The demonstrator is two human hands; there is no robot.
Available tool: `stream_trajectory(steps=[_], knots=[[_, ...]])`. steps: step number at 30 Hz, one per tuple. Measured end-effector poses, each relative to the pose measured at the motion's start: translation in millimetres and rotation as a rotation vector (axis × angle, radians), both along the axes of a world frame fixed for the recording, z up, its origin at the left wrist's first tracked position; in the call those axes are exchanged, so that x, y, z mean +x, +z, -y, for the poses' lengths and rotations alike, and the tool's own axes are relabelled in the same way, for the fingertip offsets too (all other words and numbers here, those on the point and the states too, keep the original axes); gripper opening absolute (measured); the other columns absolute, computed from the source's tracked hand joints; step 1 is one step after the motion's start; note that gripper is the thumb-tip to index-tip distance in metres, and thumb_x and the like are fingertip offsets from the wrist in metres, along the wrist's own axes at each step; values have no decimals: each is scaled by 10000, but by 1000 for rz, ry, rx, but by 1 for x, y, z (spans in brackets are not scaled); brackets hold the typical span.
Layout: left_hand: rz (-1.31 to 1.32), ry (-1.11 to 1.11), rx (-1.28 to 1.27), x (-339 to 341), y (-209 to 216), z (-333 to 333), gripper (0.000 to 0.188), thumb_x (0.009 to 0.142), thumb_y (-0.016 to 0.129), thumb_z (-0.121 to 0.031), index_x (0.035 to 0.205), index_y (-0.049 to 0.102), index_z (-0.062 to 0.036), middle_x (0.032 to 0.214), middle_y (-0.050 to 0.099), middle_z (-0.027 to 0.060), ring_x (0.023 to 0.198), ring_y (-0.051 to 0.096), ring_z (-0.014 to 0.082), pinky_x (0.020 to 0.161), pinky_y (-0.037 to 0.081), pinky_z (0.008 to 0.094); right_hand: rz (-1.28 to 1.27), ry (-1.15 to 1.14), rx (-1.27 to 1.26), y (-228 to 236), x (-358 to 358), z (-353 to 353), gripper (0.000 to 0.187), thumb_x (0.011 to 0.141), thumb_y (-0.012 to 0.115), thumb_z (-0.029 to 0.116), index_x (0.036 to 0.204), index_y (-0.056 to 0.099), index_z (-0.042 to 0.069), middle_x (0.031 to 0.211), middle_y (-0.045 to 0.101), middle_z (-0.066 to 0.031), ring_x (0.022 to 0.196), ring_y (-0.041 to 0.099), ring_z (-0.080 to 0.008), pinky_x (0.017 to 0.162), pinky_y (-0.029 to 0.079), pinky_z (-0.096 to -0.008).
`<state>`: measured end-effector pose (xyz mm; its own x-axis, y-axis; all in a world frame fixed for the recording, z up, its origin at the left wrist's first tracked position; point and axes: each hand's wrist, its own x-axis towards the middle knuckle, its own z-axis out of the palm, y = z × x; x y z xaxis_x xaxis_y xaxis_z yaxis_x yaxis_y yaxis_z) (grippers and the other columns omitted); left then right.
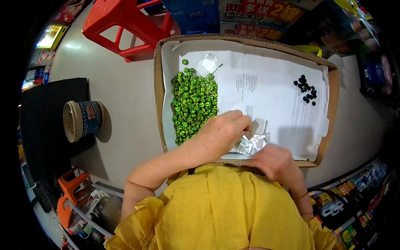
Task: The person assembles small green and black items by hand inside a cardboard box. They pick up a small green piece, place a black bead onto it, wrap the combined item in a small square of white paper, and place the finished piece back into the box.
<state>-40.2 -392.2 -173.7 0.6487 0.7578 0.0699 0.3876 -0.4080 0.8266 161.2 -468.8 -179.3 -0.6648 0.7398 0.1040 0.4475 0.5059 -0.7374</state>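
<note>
Cardboard tray (158, 87) holds green beads (194, 102), black beads (307, 88); my left hand (223, 130) and right hand (274, 161) pinch clear bags (255, 139).

1. Your view is evenly and brightly lit from overhead; the white paper (271, 83) lining the cardboard tray (158, 83) is near overexposed.
2. Soft shadows fall beside the cup (82, 120) and under your hands.
3. Your right hand (273, 162) is motion-blurred.
4. Fisheye bending is strong at the rim; the corners go black.
</note>
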Motion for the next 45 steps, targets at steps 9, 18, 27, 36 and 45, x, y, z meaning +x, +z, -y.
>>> stream_trajectory(steps=[9, 18, 27, 36, 45], knots=[[-283, -15, 211, 7, -23, 35, 290, 652, 704, -105, 876, 525, -65, 760, 488, 80, 764, 501, 255, 693, 407, 357, -22, -494, -275, -4, -4, -1, 138, 733, 662, 39, 822, 562, 7, 720, 548, -85, 604, 542, -221, 533, 432, -303], [23, 129, -390, 4, -6, 29, 153, 724, 680, -56, 833, 572, -46, 743, 579, 47, 693, 560, 160, 602, 438, 265, -110, -534, -440, -4, -10, -5, 138, 762, 661, 75, 810, 565, -12, 670, 544, -91, 554, 496, -173, 511, 404, -276], [368, 336, -774, 11, -10, 33, 228, 794, 624, 18, 1016, 575, 13, 817, 599, 8, 732, 549, 42, 667, 451, 172, 140, -717, 126, -3, 36, -42, 104, 800, 611, 99, 842, 589, 6, 722, 590, -126, 604, 577, -236, 529, 446, -323], [391, 350, -809, 15, -13, 33, 235, 792, 622, 27, 1021, 566, 26, 835, 594, 7, 729, 541, 33, 658, 444, 161, 478, -1085, 140, -3, 76, -59, 114, 837, 549, 102, 903, 580, 14, 839, 595, -158, 741, 592, -324, 663, 461, -384], [454, 348, -861, 16, -5, 29, 211, 787, 627, 23, 981, 543, 15, 823, 610, 23, 728, 559, 40, 649, 443, 163, -8, -762, -84, 28, 40, -35, 181, 728, 691, 79, 880, 607, 30, 676, 567, -96, 569, 551, -198, 521, 436, -266]])
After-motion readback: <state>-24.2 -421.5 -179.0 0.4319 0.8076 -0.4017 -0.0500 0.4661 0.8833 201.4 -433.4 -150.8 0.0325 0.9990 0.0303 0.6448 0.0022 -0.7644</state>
